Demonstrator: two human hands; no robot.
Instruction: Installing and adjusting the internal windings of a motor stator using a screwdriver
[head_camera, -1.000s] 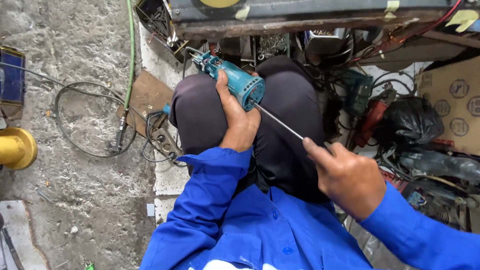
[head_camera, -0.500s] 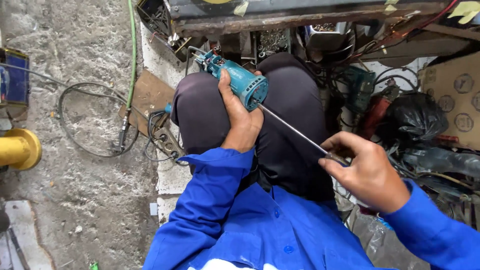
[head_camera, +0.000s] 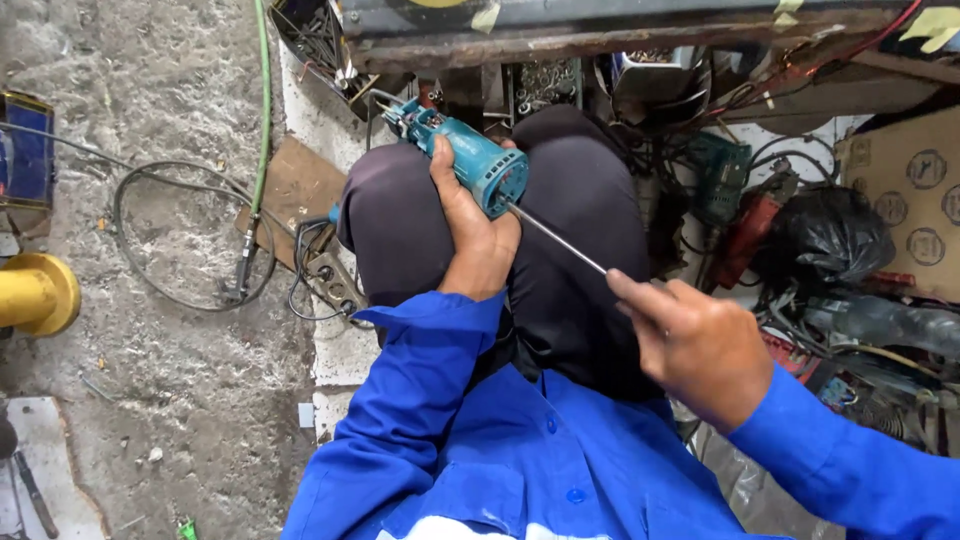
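I sit with my knees up in dark trousers. My left hand (head_camera: 473, 235) grips a teal power tool body (head_camera: 475, 160) that rests across my lap, its open round end facing me. My right hand (head_camera: 693, 345) holds a long thin screwdriver (head_camera: 558, 241) by its handle, which is hidden in my fist. The metal shaft runs up and left from my fist, and its tip sits in the open end of the teal tool. Both sleeves are bright blue.
A power strip (head_camera: 335, 285) with black cables (head_camera: 170, 235) lies on the concrete floor at left, beside a green hose (head_camera: 262, 110) and a yellow cylinder (head_camera: 38, 293). Other power tools (head_camera: 745, 200), a black bag (head_camera: 835, 240) and a cardboard box (head_camera: 905, 185) crowd the right. A metal bench edge (head_camera: 600, 40) runs along the top.
My right hand has shifted back and forth along the screwdriver's line, first away to the lower right, then closer again. My left hand and the teal tool stay where they were.
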